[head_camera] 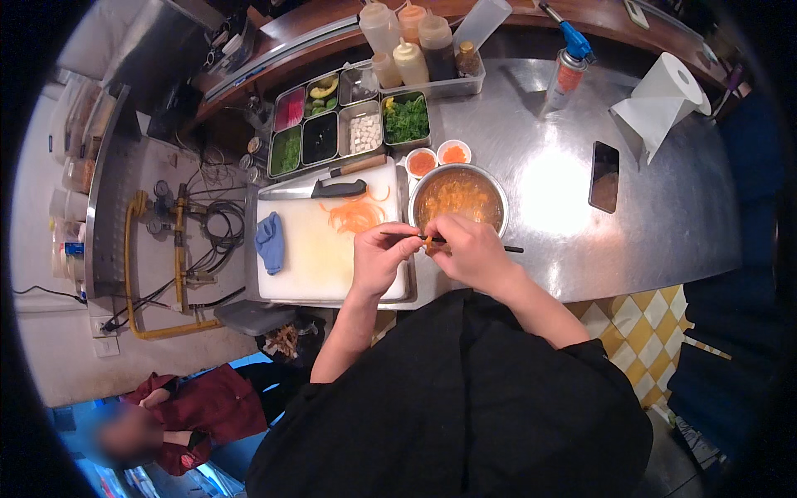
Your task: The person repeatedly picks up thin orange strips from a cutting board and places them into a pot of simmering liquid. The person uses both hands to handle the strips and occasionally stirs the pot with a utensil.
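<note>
My left hand (381, 260) pinches one end of a thin dark stick (514, 249). My right hand (470, 249) grips the same stick farther along, its tip poking out to the right. Between my fingertips a narrow orange strip (428, 243), which looks like carrot, curls around the stick. Just beyond both hands stands a metal bowl (504, 198) with orange pieces (459, 196) in liquid. On the white cutting board (299, 255) to the left lie orange shavings (355, 216), a black-handled knife (339, 188), a wooden-handled knife (361, 164) and a blue cloth (269, 243).
Two small cups of orange food (421, 163) touch the bowl's far side. Behind are metal food pans (333, 127) and a bin of squeeze bottles (411, 62). A blow torch (566, 68), paper roll (669, 84) and phone (604, 176) stand right. A person (212, 411) is lower left.
</note>
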The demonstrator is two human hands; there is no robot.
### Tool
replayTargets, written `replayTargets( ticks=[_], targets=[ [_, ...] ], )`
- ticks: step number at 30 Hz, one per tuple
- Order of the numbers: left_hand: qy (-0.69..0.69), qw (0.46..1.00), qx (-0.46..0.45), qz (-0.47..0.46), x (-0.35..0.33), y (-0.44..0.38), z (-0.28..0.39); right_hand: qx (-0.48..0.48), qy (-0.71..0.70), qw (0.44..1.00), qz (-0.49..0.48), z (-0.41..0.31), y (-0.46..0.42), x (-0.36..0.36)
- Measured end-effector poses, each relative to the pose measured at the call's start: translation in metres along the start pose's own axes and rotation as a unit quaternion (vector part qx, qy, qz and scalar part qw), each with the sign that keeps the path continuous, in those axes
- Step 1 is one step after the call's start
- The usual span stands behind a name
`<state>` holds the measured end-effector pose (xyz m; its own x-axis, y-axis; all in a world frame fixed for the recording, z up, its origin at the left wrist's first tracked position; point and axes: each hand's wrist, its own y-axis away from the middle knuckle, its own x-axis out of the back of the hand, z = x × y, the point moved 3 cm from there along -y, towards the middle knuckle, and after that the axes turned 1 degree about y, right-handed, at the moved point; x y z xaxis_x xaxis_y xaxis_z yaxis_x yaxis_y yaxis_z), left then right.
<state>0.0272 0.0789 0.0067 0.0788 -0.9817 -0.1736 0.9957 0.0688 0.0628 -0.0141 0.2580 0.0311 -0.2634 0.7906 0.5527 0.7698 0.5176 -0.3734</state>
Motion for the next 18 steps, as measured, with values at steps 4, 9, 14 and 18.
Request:
replayTargets(
  ticks=[4,9,14,18],
  targets=[
    [-0.018,0.999,0.035,0.018,0.0,0.001,-0.006,0.02,0.071,0.997,0.02,-0.001,0.0,-0.003],
    [0.034,0.998,0.059,0.01,0.004,0.002,-0.011,0.022,0.025,0.999,0.003,-0.003,-0.001,0.0],
    [0.057,0.997,-0.025,-0.046,0.003,0.001,-0.01,0.018,-0.056,0.997,-0.048,0.002,-0.006,0.006],
    [0.024,0.996,-0.074,-0.048,-0.003,0.006,-0.011,-0.05,-0.149,0.982,-0.106,0.014,-0.002,0.005]
  ],
)
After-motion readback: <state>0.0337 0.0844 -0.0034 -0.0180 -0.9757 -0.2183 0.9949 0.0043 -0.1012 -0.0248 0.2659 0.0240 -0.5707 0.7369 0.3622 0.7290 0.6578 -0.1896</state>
